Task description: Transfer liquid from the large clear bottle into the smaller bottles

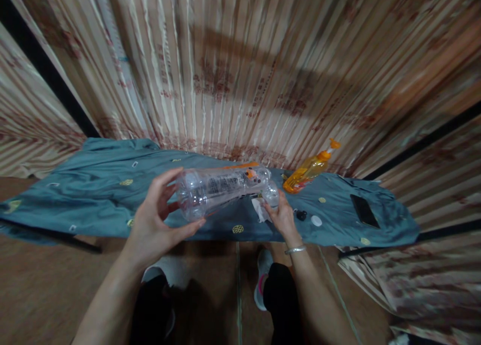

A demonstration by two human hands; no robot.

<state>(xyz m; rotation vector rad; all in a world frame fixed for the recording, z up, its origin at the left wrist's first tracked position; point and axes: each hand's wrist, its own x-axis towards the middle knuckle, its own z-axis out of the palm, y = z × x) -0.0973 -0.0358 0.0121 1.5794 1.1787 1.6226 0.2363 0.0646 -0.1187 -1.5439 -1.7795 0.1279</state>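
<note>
A clear plastic bottle (pixel 221 187) with dark print and an orange mark lies sideways above the blue cloth, between my two hands. My left hand (pixel 158 220) grips its wide base end, the thumb below and the fingers above. At the other end, my right hand (pixel 281 215) has its fingers closed around the narrower part. A white crumpled piece, tissue or paper (pixel 261 210), shows by my right fingertips; whether they hold it I cannot tell. An orange strip (pixel 246 165) is partly hidden behind the bottle.
On the blue patterned cloth (pixel 108 200) stands a pump bottle of orange liquid (pixel 308 172). Right of my hand lie a small black object (pixel 301 215) and a white disc (pixel 316 220). A dark phone-like slab (pixel 364 211) lies farther right. Striped curtains (pixel 225 74) hang behind.
</note>
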